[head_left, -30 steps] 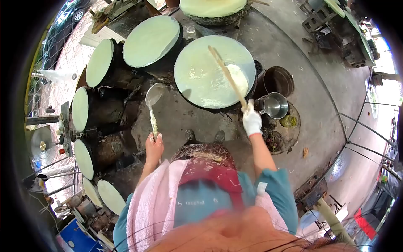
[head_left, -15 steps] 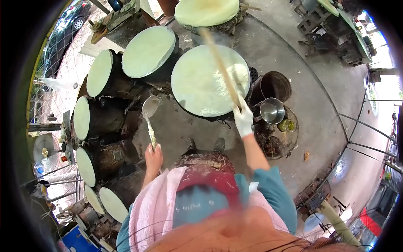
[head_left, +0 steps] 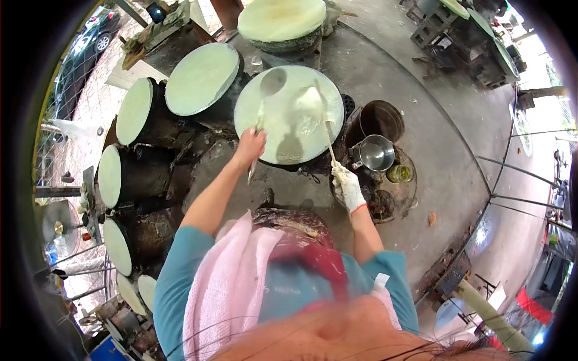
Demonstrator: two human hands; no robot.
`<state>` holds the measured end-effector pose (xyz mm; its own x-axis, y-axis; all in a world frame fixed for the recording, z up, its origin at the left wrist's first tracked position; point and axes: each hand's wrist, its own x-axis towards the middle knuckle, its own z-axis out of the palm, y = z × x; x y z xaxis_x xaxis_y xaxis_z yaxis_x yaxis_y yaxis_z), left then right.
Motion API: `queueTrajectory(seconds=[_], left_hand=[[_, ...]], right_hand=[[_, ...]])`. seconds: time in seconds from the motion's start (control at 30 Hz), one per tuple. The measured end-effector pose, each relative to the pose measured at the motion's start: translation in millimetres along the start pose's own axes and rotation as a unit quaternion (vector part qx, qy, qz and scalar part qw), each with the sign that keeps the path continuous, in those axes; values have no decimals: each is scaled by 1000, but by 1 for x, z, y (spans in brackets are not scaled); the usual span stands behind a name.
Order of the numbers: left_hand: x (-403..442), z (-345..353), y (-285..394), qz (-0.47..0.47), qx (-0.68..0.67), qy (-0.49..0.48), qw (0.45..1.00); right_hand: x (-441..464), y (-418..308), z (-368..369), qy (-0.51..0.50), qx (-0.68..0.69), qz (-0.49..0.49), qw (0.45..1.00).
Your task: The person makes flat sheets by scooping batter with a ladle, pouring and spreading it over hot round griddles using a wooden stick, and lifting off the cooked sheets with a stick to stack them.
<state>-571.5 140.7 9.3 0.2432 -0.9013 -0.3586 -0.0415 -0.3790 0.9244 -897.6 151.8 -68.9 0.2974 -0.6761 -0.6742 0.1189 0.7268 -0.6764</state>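
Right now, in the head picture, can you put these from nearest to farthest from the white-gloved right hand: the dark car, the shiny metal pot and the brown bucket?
From the right hand:
1. Metal pot, just ahead and to its right.
2. Brown bucket, past the pot, also to the right.
3. Dark car, far off at upper left.

I see a grey concrete floor [head_left: 445,174] with a brown dry leaf [head_left: 432,218] lying on it. A dark bucket [head_left: 385,119] stands beside a round stand [head_left: 407,194], which carries a steel mug [head_left: 377,154] and a glass jar [head_left: 400,174].
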Motion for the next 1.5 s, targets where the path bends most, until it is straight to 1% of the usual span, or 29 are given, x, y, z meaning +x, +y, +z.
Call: queueTrajectory(seconds=[0.1,0.13,0.17,0.23,0.27,0.33,0.37,0.4,0.53,0.63,0.7,0.73,0.83,0.87,0.9,0.97,1.0,1.03,1.07,1.1,1.13,1.17,1.23,1.27,1.3,1.33,1.37,1.43,1.5], left_hand=[[66,21,3,-9,-78,-93,993],[79,27,4,-21,-70,-99,992],[89,34,6,-34,-62,-105,992],[95,42,-1,-86,-60,-126,987],[99,41,-9,-120,-65,-136,981],[89,40,-28,-145,-71,-165,973],[70,43,-20,-187,-162,-113,962],[54,42,-11,-213,-198,-82,953],[37,21,-15,-251,-331,-68,907],[24,26,-7,-286,-368,-65,882],[16,36,-7,-324,-405,-64,853],[21,43,-21,-326,-476,-62,815],[-23,2,31,-141,-415,-90,894],[-5,-26,-9,-154,-595,-234,753],[14,-48,-48,-155,-730,-363,559],[-43,-60,-13,-143,-706,-372,586],[-59,-65,3,-133,-687,-343,626],[-72,-70,18,-121,-667,-312,666],[-80,-77,28,-108,-644,-279,704],[-80,-86,34,-84,-669,-294,677],[-82,-97,41,-103,-711,-284,635],[-86,-107,45,-118,-752,-274,588],[-97,-127,43,-101,-752,-248,603],[-102,-139,40,-97,-742,-232,621],[-106,-153,38,-93,-731,-218,640],[-111,-168,35,-76,-710,-196,672],[-116,-185,32,-73,-701,-176,687],[-124,-224,24,-69,-682,-141,714],[-129,-265,16,-59,-677,-122,723]], right_hand=[[-15,8,2,27,-28,-47,998],[-33,0,11,75,-39,-69,994],[-9,36,-2,90,7,-152,984],[-33,42,23,107,48,-55,992],[-37,46,47,84,48,-36,995],[-18,70,89,56,71,-40,995],[-12,75,106,47,84,-40,995],[-14,68,119,37,80,-36,995],[-12,56,112,118,68,-125,983],[-7,71,135,129,38,-63,989],[-6,75,151,43,46,-42,997],[-7,70,154,44,36,-3,998],[-32,25,136,19,69,-9,997],[-33,18,117,29,63,-48,996],[-17,22,94,20,70,-137,988],[-12,17,70,150,51,-67,985],[2,29,60,122,4,-100,987],[-2,32,59,73,-55,-68,993],[-1,39,62,30,-72,-85,993],[-3,47,66,-14,-87,-100,991],[-4,46,59,-6,-208,-142,968],[-4,43,52,40,-160,-159,973],[2,39,44,125,-63,-190,972],[1,41,46,111,-155,-198,962],[-3,38,60,99,-243,-208,942],[-8,34,74,50,-388,-234,890],[-6,36,92,6,-417,-234,879],[5,33,132,51,-540,-252,802],[27,27,176,143,-559,-350,738]])
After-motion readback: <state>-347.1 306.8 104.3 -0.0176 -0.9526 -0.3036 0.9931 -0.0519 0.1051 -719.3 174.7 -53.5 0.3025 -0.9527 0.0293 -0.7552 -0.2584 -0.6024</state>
